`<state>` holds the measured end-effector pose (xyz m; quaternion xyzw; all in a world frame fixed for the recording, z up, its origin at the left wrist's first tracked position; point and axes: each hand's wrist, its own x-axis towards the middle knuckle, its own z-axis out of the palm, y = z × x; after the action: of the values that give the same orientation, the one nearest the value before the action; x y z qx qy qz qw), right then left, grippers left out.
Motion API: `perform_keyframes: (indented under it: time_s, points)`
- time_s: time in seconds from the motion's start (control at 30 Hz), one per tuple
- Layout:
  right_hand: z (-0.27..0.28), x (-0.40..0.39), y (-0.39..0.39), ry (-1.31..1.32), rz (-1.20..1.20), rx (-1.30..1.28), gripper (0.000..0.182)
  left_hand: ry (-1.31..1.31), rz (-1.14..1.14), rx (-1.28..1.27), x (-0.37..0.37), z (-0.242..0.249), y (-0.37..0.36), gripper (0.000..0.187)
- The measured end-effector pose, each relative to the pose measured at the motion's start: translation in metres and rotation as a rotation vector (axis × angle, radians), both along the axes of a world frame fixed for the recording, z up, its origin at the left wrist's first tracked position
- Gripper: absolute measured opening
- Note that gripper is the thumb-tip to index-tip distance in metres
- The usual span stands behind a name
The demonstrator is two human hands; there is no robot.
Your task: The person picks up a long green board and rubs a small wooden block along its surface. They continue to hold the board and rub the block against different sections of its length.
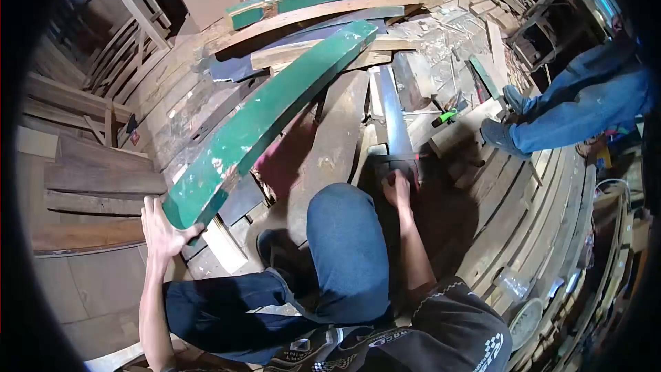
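My left hand (167,229) is wrapped round the near end of a thick, green-painted wooden beam (265,127). The beam has chipped paint and slants away from me up to the right, its far end lying over other timber. In my right hand (398,189) is the dark handle of what looks like a handsaw (394,114), its shiny blade pointing away from me and apart from the beam. My bent knee (348,234) stands between the two hands.
A second green curved beam (317,0) lies at the back with bare curved planks (296,22). Another person's legs (585,107) are at the right, near a bright green-handled tool (444,118). Offcuts and chips cover the plank floor (527,207). A clear cup (513,282) sits lower right.
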<state>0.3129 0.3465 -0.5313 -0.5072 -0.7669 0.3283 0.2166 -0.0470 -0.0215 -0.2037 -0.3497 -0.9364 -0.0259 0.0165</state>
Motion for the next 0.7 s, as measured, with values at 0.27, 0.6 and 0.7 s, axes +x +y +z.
perform_keyframes:
  time_s: [0.27,0.6,0.7]
  points:
    - [0.031,-0.109,-0.008,0.716,0.338,-1.040,0.037,0.179,0.130,-0.222,-0.014,0.003,-0.076,0.116]
    - [0.120,-0.250,-0.035,1.075,0.086,-1.398,0.126,0.659,-0.184,0.050,-0.006,0.024,-0.098,0.087]
    - [0.108,-0.232,-0.035,1.012,-0.148,-1.264,0.121,0.536,-0.151,0.011,0.002,0.031,-0.097,0.087]
